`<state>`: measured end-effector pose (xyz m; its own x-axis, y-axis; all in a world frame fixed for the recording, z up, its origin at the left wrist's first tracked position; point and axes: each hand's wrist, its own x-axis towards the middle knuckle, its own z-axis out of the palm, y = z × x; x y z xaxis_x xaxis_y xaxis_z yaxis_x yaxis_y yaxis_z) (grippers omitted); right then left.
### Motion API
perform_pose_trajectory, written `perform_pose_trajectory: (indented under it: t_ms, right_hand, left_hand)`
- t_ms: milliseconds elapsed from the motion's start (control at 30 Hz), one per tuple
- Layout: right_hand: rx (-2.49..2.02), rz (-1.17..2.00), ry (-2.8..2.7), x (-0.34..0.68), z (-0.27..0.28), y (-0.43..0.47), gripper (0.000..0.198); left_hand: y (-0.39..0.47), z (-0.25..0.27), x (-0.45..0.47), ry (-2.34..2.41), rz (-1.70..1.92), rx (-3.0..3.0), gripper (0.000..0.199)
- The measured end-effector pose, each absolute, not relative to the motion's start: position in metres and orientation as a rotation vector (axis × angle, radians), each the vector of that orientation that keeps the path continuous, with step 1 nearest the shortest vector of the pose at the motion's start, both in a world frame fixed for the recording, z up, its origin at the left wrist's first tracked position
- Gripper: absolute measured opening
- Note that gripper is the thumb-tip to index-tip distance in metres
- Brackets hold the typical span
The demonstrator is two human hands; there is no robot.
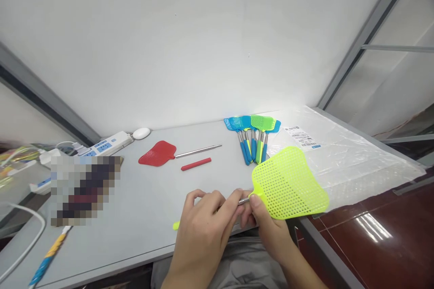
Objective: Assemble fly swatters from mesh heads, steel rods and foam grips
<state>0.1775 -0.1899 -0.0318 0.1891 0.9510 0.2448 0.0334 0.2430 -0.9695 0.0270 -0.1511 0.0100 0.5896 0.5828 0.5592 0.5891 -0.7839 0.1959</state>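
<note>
Both hands are on a yellow-green fly swatter (pixel 288 185) with a perforated head and a metal rod. My left hand (pixel 206 221) wraps round the handle side, and the handle's yellow-green end pokes out to its left. My right hand (pixel 267 223) pinches the neck, its thumb pressed where the rod meets the head. Farther back lies a red fly swatter head (pixel 158 153) on a bare metal rod (pixel 198 150). A separate red handle grip (pixel 195 164) lies just in front of that rod.
Several blue and green fly swatters (pixel 252 137) lie fanned together near the wall. A clear plastic bag (pixel 356 167) with a shipping label (pixel 303 137) covers the table's right side. Power strips (pixel 105 145), a white mouse (pixel 141 133), a pixelated item (pixel 86 192) and a wrapped cable (pixel 49 257) are on the left.
</note>
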Motion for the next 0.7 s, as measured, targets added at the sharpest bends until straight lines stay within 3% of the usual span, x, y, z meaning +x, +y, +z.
perform_pose_trajectory:
  t_ms: [167,700]
  right_hand:
    - [-1.135,0.817,-1.101,0.170,-0.033,-0.187,0.035]
    - [-1.026,1.012,-1.064,0.164,-0.017,-0.179,0.036]
  left_hand:
    - [-0.151,0.009,0.031,-1.057,-0.909,-2.833,0.024]
    - [-0.154,0.015,0.024,-1.179,-0.886,-2.860,0.023]
